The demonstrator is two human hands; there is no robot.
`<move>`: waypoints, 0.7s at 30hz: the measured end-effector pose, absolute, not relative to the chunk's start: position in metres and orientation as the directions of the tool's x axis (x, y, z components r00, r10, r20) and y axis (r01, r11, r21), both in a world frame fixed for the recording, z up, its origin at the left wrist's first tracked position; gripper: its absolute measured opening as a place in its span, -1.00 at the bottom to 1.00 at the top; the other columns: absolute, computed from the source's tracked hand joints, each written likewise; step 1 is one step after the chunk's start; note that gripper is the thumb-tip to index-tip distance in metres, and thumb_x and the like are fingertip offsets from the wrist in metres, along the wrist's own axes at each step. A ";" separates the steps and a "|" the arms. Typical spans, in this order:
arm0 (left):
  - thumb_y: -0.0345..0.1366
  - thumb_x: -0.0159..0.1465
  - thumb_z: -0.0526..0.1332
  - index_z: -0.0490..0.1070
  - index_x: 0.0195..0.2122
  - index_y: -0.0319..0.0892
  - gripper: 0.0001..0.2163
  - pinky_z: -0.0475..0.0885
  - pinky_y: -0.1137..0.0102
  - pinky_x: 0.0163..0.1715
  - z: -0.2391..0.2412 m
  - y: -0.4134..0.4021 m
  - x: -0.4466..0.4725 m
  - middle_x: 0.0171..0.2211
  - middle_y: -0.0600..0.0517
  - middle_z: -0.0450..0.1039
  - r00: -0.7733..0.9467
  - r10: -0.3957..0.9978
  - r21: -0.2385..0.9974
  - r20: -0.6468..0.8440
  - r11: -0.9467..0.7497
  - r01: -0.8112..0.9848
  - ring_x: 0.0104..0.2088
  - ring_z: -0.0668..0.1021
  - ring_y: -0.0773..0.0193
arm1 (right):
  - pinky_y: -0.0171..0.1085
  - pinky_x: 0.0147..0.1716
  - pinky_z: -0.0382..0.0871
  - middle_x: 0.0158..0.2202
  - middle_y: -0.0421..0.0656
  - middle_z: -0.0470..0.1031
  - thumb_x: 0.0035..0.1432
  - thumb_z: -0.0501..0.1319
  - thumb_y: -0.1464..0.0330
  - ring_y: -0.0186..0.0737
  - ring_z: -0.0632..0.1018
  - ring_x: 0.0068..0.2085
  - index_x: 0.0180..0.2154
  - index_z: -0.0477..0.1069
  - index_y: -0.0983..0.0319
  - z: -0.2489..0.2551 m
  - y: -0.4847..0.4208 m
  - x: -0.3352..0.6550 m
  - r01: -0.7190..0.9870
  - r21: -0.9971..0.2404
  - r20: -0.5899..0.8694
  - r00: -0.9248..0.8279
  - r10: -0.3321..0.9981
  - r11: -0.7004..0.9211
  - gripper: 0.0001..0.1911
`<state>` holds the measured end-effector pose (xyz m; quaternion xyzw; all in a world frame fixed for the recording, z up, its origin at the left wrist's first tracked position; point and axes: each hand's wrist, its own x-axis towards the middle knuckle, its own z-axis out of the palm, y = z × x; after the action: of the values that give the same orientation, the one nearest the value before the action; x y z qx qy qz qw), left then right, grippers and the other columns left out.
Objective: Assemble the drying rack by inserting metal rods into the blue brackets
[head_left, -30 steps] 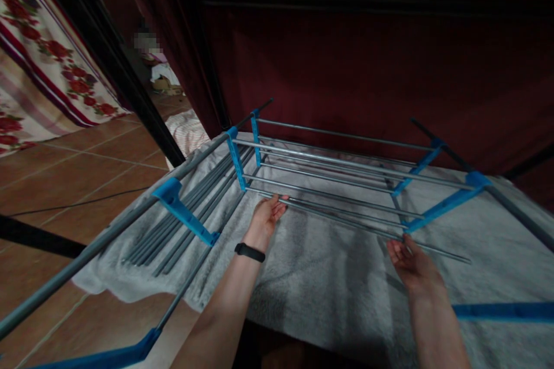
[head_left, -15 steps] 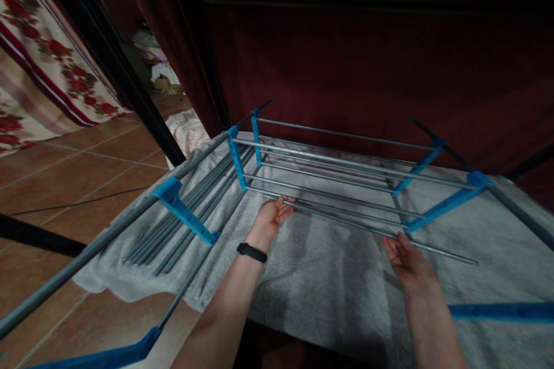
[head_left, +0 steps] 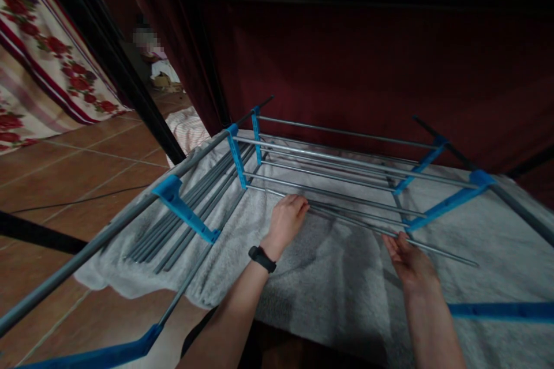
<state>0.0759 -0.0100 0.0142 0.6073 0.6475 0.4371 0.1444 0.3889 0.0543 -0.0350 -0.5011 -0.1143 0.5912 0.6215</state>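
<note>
L hand (head_left: 289, 220) mostly hides its fingertips nr grey rod (head_left: 441, 252), grip unclear.

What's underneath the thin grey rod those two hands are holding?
Below the rod, a grey blanket shows. What the blanket covers can't be seen; the left hand hides some of the rod.

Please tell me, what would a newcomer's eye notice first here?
The bright blue brackets of the metal rack, left and right, probably catch the eye first. Between its sides, the left hand and right hand hold a thin rod above a grey blanket. A flowered curtain hangs at upper left.
</note>
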 end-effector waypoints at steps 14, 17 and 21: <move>-0.45 0.36 0.06 0.51 -0.01 -0.08 -0.70 0.27 0.17 0.10 0.009 -0.011 0.071 -0.22 -0.09 0.54 0.150 0.950 0.250 0.275 -0.221 0.943 -0.10 0.52 0.08 | -0.31 -0.14 0.62 -0.37 -0.25 0.55 0.15 0.14 0.67 -0.41 0.62 -0.31 -0.38 0.42 0.23 -0.028 0.056 0.389 -0.625 -0.743 -0.497 0.275 0.823 -0.240 -0.76; -0.42 0.38 0.07 0.49 0.00 -0.11 -0.74 0.31 0.21 -0.01 0.012 -0.012 0.072 -0.22 -0.06 0.54 0.176 0.959 0.116 0.223 -0.205 0.972 -0.13 0.52 0.10 | -0.32 -0.13 0.62 -0.37 -0.24 0.55 0.22 0.16 0.59 -0.40 0.62 -0.31 -0.38 0.43 0.23 -0.027 0.058 0.390 -0.607 -0.740 -0.537 0.272 0.799 -0.290 -0.81; -0.41 0.39 0.08 0.48 -0.01 -0.11 -0.75 0.31 0.23 -0.02 0.013 -0.013 0.076 -0.22 -0.04 0.53 0.194 0.953 0.038 0.231 -0.208 0.977 -0.12 0.51 0.13 | -0.33 -0.15 0.62 -0.41 -0.24 0.52 0.27 0.19 0.52 -0.40 0.62 -0.34 -0.41 0.42 0.23 -0.030 0.058 0.395 -0.605 -0.722 -0.590 0.286 0.755 -0.334 -0.81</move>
<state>0.0757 -0.0126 0.0129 0.7705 0.6264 0.1023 -0.0584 0.3948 0.0584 -0.0297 -0.5610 -0.0668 0.5937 0.5730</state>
